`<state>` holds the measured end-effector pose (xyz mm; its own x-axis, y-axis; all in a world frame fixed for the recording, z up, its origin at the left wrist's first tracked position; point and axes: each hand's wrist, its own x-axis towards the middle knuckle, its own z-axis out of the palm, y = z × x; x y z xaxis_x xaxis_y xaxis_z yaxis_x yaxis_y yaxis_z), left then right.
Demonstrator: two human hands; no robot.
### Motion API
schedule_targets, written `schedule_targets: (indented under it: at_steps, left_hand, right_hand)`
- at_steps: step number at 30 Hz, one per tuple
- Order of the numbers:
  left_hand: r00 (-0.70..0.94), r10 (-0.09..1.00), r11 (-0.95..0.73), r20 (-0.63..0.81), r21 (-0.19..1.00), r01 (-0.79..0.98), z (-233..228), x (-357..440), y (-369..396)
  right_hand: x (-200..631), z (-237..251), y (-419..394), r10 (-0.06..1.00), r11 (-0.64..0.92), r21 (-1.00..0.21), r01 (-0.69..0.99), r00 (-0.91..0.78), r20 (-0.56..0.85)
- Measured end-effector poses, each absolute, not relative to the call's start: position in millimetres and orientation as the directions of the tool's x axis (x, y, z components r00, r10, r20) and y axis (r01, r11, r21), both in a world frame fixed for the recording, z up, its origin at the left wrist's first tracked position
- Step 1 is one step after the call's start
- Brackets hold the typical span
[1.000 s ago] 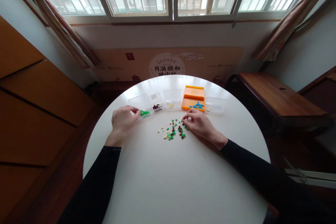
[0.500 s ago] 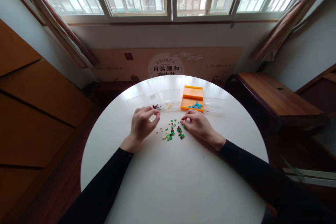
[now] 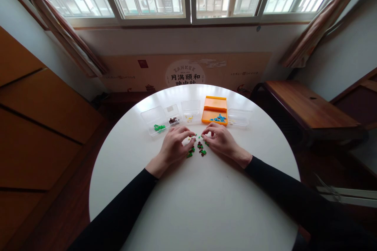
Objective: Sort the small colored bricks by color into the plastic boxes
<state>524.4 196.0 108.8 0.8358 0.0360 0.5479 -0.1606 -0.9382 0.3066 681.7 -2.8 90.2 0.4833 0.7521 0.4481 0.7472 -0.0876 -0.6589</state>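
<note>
A loose pile of small green and dark brown building-block pieces (image 3: 200, 146) lies on the white round table (image 3: 188, 204). My left hand (image 3: 176, 143) reaches over the pile's left side, thumb and forefinger curved and a little apart, hiding part of it. At the pile's upper right is my right hand (image 3: 219, 138), its thumb and forefinger pinched together; whatever is between them is too small to make out. Tiny green bits (image 3: 199, 137) lie between the two hands. Beyond my left hand, a clear lidded box (image 3: 144, 128) contains green pieces (image 3: 159, 127).
A clear box with dark brown pieces (image 3: 173, 120) and another with yellow ones (image 3: 189, 117) stand along the far side. To their right are an orange box (image 3: 214, 102) with blue pieces (image 3: 219, 118) and a clear box (image 3: 241, 117). A wooden bench (image 3: 312, 104) is at right.
My left hand has moved right from near the clear boxes to over the pile, uncovering the green pieces in the leftmost box. My right hand has barely moved, its fingers still pinched.
</note>
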Motion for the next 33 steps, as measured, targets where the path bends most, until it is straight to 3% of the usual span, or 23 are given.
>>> schedule_targets:
  at_steps: [6,22,33]
  left_hand:
    - [0.822,0.033,-0.918,0.568,0.342,-0.2,106.1,525.3,194.7]
    - [0.793,0.062,-0.928,0.606,0.328,-0.178,107.7,526.6,189.9]
    - [0.769,0.163,-0.961,0.618,0.276,-0.019,116.2,521.2,211.1]
  right_hand:
    - [678.5,94.5,-4.0,0.75,0.042,-0.689,0.723,0.433,0.5]
    - [675.2,97.4,-3.1,0.737,0.182,-0.717,0.673,0.389,0.552]
    - [675.0,100.3,-7.7,0.761,0.101,-0.72,0.687,0.413,0.501]
